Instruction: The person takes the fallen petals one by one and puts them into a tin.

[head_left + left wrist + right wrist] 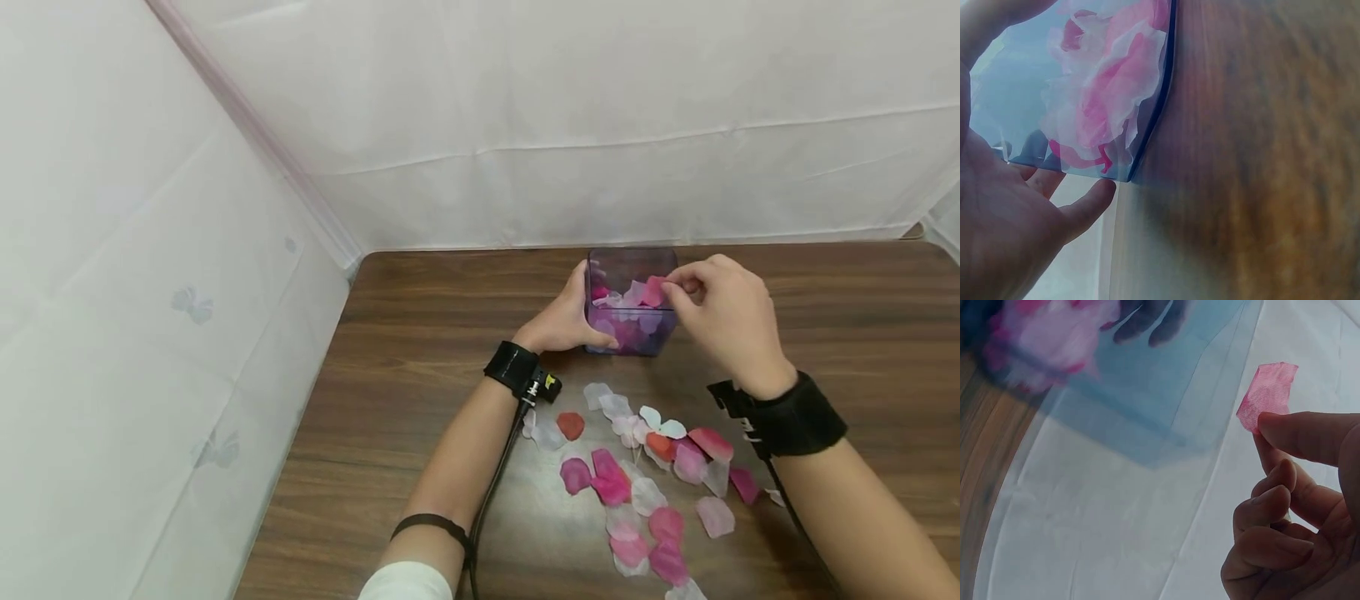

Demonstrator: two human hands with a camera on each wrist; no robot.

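Scattered petals [637,483] foreground; left hand [558,321] grips box [637,333]; right hand [720,312] pinches pink petal [1266,394].

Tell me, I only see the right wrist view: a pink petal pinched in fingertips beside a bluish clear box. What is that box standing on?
Observer: The box stands on a brown wooden table, near its far edge.
Operator: Is anything steadying it?
Observer: Yes, the left hand holds its left side, fingers wrapped round the front.
Operator: Where is the petal relative to the opening?
Observer: The right hand pinches the petal at the box's open top, above the petals already inside.
Operator: Are there more petals about?
Observer: Many loose petals, pink, red and white, lie on the table between the forearms.
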